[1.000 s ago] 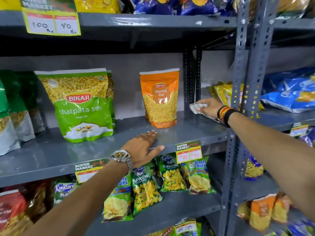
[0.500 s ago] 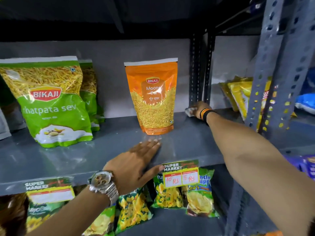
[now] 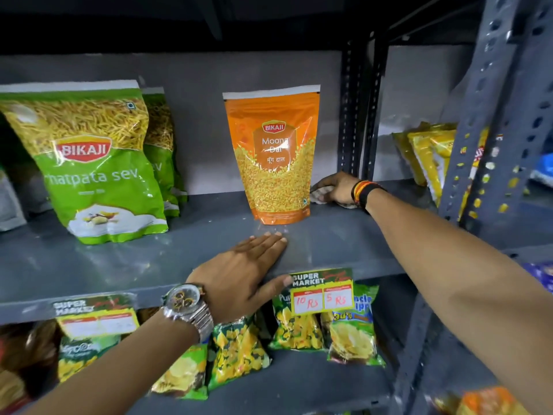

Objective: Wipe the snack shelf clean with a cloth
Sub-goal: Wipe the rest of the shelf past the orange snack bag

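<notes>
Pressing the cloth (image 3: 321, 195) flat is all this job asks of you: it looks like a small, soft, pale rag, light and limp, so it will bunch and slide unless you keep your palm on top of it. Your right hand (image 3: 336, 187) has it covered now, fingers curled down over it, at the back right corner of the shelf (image 3: 119, 265), just beside the orange Moong Dal pouch (image 3: 273, 154) and close to the rear upright. Only a little of the cloth shows from under the fingers.

Your left hand (image 3: 242, 274) holds nothing. It lies spread, palm down, on the front edge of the shelf, thumb hooked over the lip near the price tag (image 3: 323, 292).

The pouch stands upright and probably tips easily, so I'd steer the cloth around its base.
</notes>
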Available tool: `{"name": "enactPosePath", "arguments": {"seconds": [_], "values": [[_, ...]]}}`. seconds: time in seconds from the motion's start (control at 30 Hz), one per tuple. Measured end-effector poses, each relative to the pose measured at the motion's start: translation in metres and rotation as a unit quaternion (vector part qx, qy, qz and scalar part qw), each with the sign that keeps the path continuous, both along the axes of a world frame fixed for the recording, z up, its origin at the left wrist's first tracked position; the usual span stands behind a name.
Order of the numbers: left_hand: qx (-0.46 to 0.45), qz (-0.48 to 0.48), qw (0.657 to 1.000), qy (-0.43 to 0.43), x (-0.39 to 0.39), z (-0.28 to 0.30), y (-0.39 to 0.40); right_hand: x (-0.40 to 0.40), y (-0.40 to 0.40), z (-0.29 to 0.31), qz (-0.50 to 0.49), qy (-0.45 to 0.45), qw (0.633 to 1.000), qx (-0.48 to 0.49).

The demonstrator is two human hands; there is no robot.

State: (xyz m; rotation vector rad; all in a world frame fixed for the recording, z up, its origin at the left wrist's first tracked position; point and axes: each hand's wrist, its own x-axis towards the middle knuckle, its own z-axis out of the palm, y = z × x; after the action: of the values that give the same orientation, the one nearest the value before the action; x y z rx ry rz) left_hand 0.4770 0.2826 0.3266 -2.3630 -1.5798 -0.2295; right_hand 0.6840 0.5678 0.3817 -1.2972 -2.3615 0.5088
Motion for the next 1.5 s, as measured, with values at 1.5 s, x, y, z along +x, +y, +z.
{"name": "enactPosePath", "arguments": {"seconds": [1.5], "values": [[-0.028, 0.039, 0.999, -0.017, -0.089, 0.004, -0.036, 0.044, -0.202, 0.021, -0.057, 0.017, 0.996, 0.063]]}}
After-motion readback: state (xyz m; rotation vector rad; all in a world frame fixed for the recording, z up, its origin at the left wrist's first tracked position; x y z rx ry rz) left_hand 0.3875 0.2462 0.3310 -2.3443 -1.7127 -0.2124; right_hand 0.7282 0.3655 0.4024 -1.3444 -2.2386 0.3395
